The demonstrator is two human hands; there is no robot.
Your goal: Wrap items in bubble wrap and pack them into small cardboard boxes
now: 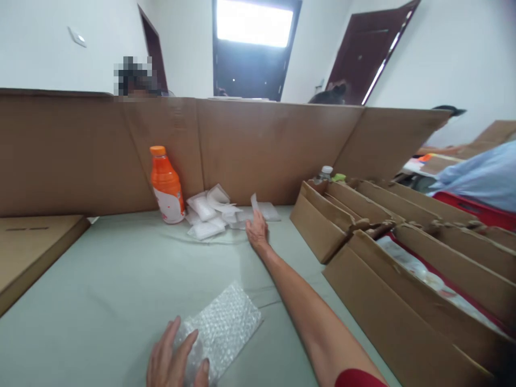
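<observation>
My left hand point(175, 357) is at the front, fingers spread over the left end of a clear bubble wrap bag point(228, 322) lying on the table. My right hand point(257, 230) reaches far forward, its fingers stretched out against a flat translucent packet point(269, 211) near the cardboard wall; a white flap stands up just beyond the fingertips. To the left of that hand lies a loose pile of small white packets point(207, 212). My right forearm crosses the table to the right of the bubble wrap.
An orange bottle point(166, 185) stands left of the packets, before a tall cardboard partition point(258, 145). Open cardboard boxes point(387, 295) line the right side, one holding clear plastic packages. A flat carton point(36, 242) lies at left. Other people sit beyond the partition and at right.
</observation>
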